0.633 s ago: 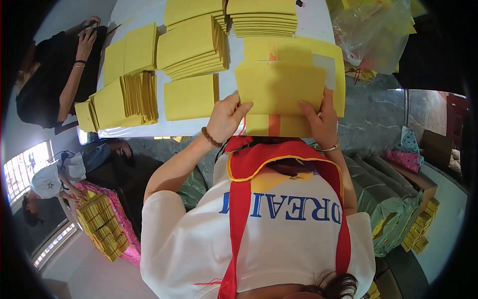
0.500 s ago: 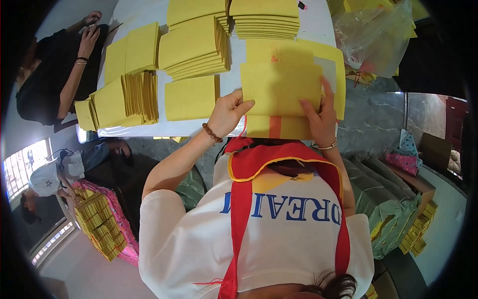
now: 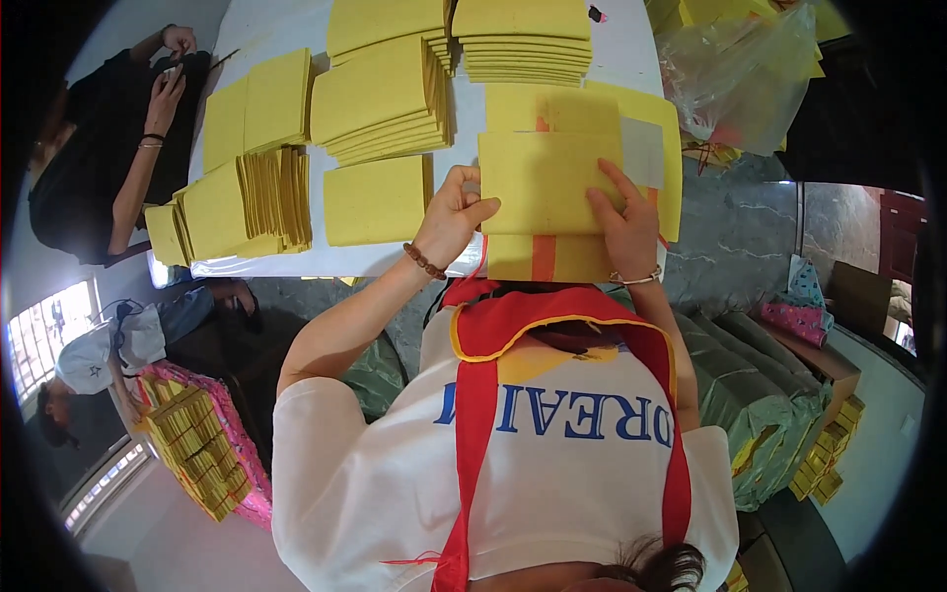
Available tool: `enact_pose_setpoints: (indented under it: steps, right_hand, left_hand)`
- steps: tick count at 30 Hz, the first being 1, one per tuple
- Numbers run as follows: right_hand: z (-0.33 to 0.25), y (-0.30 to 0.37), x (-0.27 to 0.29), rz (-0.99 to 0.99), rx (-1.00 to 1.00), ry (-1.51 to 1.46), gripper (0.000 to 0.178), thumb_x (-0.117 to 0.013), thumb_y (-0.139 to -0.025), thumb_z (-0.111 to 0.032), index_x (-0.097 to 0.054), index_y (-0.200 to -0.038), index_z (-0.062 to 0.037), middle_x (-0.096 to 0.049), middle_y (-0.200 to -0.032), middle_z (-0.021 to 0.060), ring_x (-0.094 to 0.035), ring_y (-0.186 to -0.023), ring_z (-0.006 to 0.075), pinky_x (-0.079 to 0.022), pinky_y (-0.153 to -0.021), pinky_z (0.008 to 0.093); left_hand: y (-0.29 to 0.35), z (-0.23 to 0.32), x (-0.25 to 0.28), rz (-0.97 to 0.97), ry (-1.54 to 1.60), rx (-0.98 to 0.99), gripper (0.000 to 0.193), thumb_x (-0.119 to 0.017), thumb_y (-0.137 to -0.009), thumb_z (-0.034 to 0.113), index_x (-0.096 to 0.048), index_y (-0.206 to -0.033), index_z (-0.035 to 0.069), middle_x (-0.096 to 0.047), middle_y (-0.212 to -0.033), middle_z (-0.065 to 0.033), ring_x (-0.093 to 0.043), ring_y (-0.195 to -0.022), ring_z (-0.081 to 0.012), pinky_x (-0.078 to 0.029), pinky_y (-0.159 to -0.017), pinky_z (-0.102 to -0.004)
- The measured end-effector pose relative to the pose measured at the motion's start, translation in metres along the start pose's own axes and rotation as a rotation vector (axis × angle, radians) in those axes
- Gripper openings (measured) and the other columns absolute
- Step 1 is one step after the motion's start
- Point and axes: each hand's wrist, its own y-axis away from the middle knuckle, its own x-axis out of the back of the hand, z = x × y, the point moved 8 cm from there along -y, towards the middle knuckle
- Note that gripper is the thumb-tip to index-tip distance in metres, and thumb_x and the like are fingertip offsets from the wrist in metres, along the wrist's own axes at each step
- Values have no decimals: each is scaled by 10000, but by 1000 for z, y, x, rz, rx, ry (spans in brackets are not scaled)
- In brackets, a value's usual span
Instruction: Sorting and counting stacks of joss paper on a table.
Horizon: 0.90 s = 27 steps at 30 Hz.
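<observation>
A flat rectangular piece or bundle of yellow paper (image 3: 538,183) lies in front of me on the white table. Its left edge is pinched by my left hand (image 3: 456,217), thumb on top, the other fingers curled. Over its right part rests my right hand (image 3: 627,222), fingers stretched out and spread on the surface. Beneath it, more yellow paper (image 3: 508,259) with an orange-red strip (image 3: 544,259) shows at the near and far sides. A larger yellow sheet (image 3: 671,148) and a grey-white piece (image 3: 643,153) stick out to the right.
Several stacks of folded yellow paper (image 3: 373,94) stand left and farther back on the white table (image 3: 227,266). A clear plastic bag (image 3: 735,79) hangs beyond the right edge. One co-worker (image 3: 99,168) sits far left; another person (image 3: 109,345) is by a box of yellow bundles (image 3: 192,439).
My right hand has shifted inward and left from the bundle's right edge, its fingers now spread over the paper. My left hand keeps its pinch on the left edge.
</observation>
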Motion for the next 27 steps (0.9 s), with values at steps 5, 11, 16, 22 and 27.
enact_pose_setpoints:
  steps: [5,11,16,22,27]
  right_hand:
    - [0,0,-2,-65,-117,57,392,-640,-835,-137,-579,-1213,-54,-662,-1024,129,-602,-899,124,-474,-782,251]
    - [-2,2,1,58,37,73,397,-638,-807,-224,-602,-1186,-112,-592,-681,164,-516,-511,214,-412,-531,342]
    - [-4,4,0,74,42,47,395,-637,-809,-228,-600,-1185,-114,-620,-716,170,-538,-520,223,-425,-536,341]
    - [-23,8,7,73,131,296,440,-648,-803,-261,-581,-1221,-144,-598,-1070,155,-581,-803,222,-438,-717,379]
    - [-60,32,-6,151,535,720,538,-558,-854,-385,-468,-1335,-160,-371,-1427,93,-409,-1257,228,-243,-1001,568]
  left_hand:
    - [6,9,3,94,-45,-70,359,-617,-843,81,-428,-1147,58,-548,-671,-4,-462,-556,-61,-359,-506,-214]
    - [32,101,-32,362,-979,-821,435,-679,-775,173,-518,-1165,69,-534,-995,-103,-493,-939,-246,-385,-798,-369]
    - [16,79,-88,136,-1257,-848,508,-660,-784,298,-510,-1225,96,-457,-1240,-128,-384,-1180,-308,-291,-946,-447]
    - [9,61,-87,139,-1320,-854,512,-653,-784,328,-515,-1223,104,-447,-1253,-122,-379,-1181,-298,-280,-959,-445]
    - [7,55,-87,156,-1368,-862,509,-655,-773,316,-520,-1220,111,-442,-1268,-121,-372,-1194,-301,-270,-965,-449]
